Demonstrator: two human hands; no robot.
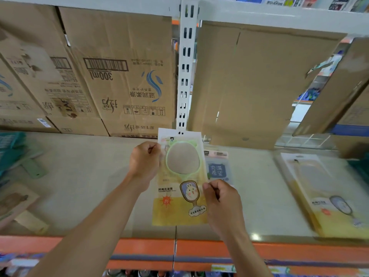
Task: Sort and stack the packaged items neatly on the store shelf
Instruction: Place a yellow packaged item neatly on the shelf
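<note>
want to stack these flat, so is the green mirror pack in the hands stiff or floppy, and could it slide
The mirror pack looks fairly stiff: left hand and right hand pinch only its edges and it stays flat. Its glossy sleeve on the smooth shelf probably slides easily. Likely light, but the mirror may be fragile.

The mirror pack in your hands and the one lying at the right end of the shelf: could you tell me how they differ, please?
The held mirror pack is gripped at its edges by the left hand and right hand; the right-end mirror pack lies untouched on the shelf. The held one points straight at the cartons; the other lies angled. The held mirror's rim is green; the other's is blurred. Both share yellow-bottomed packaging with a cartoon mirror.
</note>
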